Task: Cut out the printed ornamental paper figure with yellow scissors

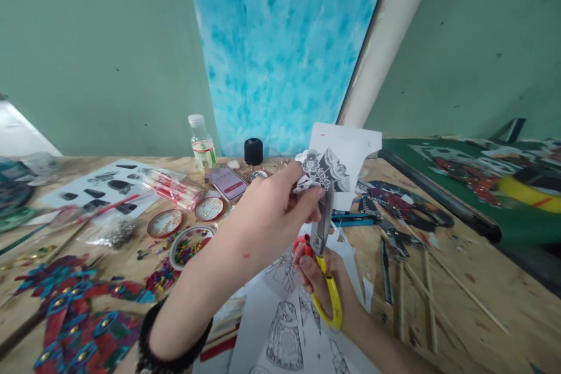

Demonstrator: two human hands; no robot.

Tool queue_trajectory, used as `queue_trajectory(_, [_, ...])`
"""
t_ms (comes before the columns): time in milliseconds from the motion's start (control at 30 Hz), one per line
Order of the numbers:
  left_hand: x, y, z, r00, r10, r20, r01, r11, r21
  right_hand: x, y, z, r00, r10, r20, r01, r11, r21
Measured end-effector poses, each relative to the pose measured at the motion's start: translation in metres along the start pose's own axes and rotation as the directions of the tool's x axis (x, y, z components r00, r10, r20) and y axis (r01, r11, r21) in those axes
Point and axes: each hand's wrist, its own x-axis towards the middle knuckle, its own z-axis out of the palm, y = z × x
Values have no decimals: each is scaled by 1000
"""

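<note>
Between the fingers and thumb of my left hand is a white paper printed with a grey floral pattern, held up above the table. My right hand grips a pair of scissors with yellow and red handles. The scissor blades point upward, at the lower edge of the printed paper beside my left fingertips; whether they are parted I cannot make out. Under my hands lie white sheets with line drawings of patterned figures.
To the left stand a clear bottle, a phone, a dish of colourful fasteners and a painted jointed figure. Right of my hands lie thin wooden sticks, a craft knife and a dark cut-out figure. A black spool stands behind.
</note>
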Motion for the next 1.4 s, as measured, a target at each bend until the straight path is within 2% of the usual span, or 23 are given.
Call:
queue_trajectory(233, [0,-2,1,1000,-16,14,17,999,-47,1,-5,2,1000,-10,24,9,999,48])
queue_trajectory(567, [0,-3,2,998,17,53,-12,995,-99,3,1,1,999,-34,19,34,999,23])
queue_trajectory(867, [-1,-4,2,999,-2,32,5,994,-107,1,-1,3,999,-12,31,10,998,65])
queue_trajectory(1133, [-1,2,-2,996,-13,92,32,977,-209,1,-2,3,999,-19,42,16,997,72])
queue_trajectory(1400, [0,-1,-2,991,-18,132,49,971,-235,1,-3,4,998,-56,40,54,997,48])
